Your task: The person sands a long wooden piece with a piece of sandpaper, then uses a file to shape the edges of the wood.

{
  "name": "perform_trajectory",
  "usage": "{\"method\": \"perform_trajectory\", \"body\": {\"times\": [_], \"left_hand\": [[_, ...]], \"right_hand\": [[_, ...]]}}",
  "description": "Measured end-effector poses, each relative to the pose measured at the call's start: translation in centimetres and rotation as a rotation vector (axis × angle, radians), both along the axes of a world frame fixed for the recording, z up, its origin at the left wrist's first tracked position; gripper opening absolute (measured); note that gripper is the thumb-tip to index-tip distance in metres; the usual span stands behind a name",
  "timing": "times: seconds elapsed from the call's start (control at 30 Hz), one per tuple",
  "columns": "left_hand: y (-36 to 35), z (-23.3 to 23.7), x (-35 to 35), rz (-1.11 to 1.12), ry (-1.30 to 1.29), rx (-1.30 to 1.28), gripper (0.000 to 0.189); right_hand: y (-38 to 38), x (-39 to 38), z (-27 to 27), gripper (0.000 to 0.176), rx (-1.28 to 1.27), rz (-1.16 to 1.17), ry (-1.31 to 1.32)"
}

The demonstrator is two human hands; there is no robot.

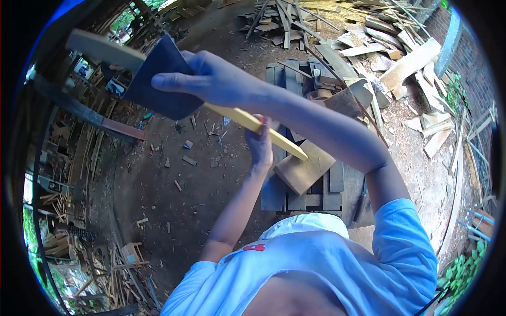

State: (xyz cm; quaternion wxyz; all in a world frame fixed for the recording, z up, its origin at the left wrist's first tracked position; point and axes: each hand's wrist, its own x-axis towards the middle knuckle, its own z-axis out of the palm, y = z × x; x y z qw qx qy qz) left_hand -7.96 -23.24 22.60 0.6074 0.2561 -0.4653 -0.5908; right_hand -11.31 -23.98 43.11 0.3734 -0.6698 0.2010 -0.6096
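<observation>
A long, thin wooden strip (287,145) slants from the upper left down to a wooden block (305,167), its lower end resting on or just over the block. My left hand (260,145) is closed round the lower part of the strip. Higher up, my right hand (203,79) is closed on a dark, stiff sheet that looks like sandpaper (161,79), thumb on its near face and fingers mostly hidden behind. The sheet lies across the strip and hides part of it; the strip's blurred far end (105,48) sticks out beyond.
The block sits on a low bench of dark planks (332,181). Offcuts (369,45) are heaped at the upper right. Small scraps (188,159) litter the dirt floor. A post or beam (100,118) and stacked wood (63,205) stand at the left.
</observation>
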Motion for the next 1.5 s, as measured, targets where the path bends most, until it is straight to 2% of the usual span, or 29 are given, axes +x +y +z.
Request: {"method": "perform_trajectory", "body": {"times": [0.03,0.1,0.17,0.23,0.37,0.43,0.47,0.53,0.6,0.67,0.73,0.8,0.83,0.9,0.97,1.0,1.03,1.07,1.1,1.17,1.2,1.3,1.33,1.37,1.43,1.5], "left_hand": [[-0.6,-0.1,0.0,0.092,0.034,0.019,0.036],[-1.6,-0.2,1.1,0.089,0.052,0.069,0.033],[-2.7,-0.3,1.9,0.043,0.164,0.153,0.028],[-2.5,0.0,2.5,-0.015,0.190,0.125,0.028],[-1.0,-3.1,3.0,-0.024,0.148,0.251,0.029],[-0.1,-4.1,3.3,-0.027,0.099,0.238,0.029],[0.2,-4.3,3.5,-0.011,0.062,0.213,0.030],[0.7,-3.7,3.7,-0.033,0.053,0.141,0.029],[1.1,-3.4,3.9,-0.066,0.010,0.044,0.030],[0.9,-2.8,3.6,-0.109,-0.072,0.000,0.030],[1.2,-1.6,3.0,-0.172,-0.127,-0.123,0.035],[1.0,1.8,3.5,-0.063,-0.196,-0.266,0.042],[0.6,3.6,4.0,-0.017,-0.132,-0.313,0.048],[0.2,7.8,5.7,0.016,-0.029,-0.278,0.041],[-0.4,8.6,6.7,-0.094,0.037,-0.199,0.042],[0.0,8.8,6.4,-0.092,0.034,-0.203,0.042],[0.4,9.0,5.8,0.038,0.022,-0.168,0.043],[0.6,9.3,5.2,0.164,0.011,-0.129,0.045],[0.7,9.5,4.8,0.156,0.007,-0.128,0.045],[1.3,9.4,4.6,0.267,0.031,-0.091,0.044],[1.1,9.2,4.9,0.280,0.019,-0.099,0.043],[0.5,8.9,5.6,0.322,0.015,-0.091,0.042],[0.4,8.6,6.0,0.334,0.014,-0.093,0.042],[0.2,8.3,6.3,0.342,0.030,-0.081,0.042],[0.3,8.0,7.0,0.364,0.044,-0.070,0.042],[0.3,7.9,6.9,0.371,0.035,-0.075,0.042]], "right_hand": [[0.5,-0.7,-0.4,0.048,-0.003,-0.019,-0.009],[2.6,-3.2,-1.6,0.045,0.249,0.044,-0.069],[3.6,-5.5,-4.6,0.042,0.277,0.011,-0.410],[4.5,-9.0,-8.5,0.039,0.406,-0.097,-0.532],[6.0,-16.1,-20.1,0.035,0.583,-0.571,-0.446],[8.4,-18.1,-25.2,0.037,0.757,-0.716,-0.482],[9.6,-18.9,-27.1,0.037,0.756,-0.730,-0.498],[11.9,-19.8,-30.3,0.040,0.846,-0.920,-0.379],[13.6,-20.0,-32.5,0.041,0.868,-0.971,-0.319],[13.9,-19.7,-34.1,0.042,0.870,-1.022,-0.256],[13.6,-18.8,-34.7,0.038,0.967,-1.019,-0.027],[13.0,-17.8,-34.4,0.035,0.983,-1.041,0.205],[12.7,-17.2,-35.1,0.035,0.987,-1.049,0.194],[11.8,-15.5,-38.4,0.035,0.778,-1.103,0.288],[10.9,-13.5,-40.3,0.037,0.813,-1.018,0.159],[10.2,-12.6,-39.8,0.033,1.155,-0.887,0.335],[10.5,-10.0,-36.6,0.029,1.021,-1.032,0.312],[9.9,-7.9,-35.9,0.026,0.766,-1.092,0.180],[9.5,-5.6,-33.5,0.026,0.600,-1.083,0.004],[9.9,-2.9,-28.7,0.034,0.367,-0.957,0.044],[10.4,-2.4,-25.9,0.034,0.310,-0.877,0.052],[9.9,-3.6,-27.7,0.033,0.261,-0.822,0.088],[8.7,-4.3,-31.5,0.028,0.406,-0.885,0.016],[8.9,-6.4,-32.3,0.023,0.569,-0.885,0.060],[8.4,-10.1,-38.2,0.025,0.840,-0.942,0.139],[7.8,-9.6,-36.8,0.024,0.897,-0.899,0.182]]}}
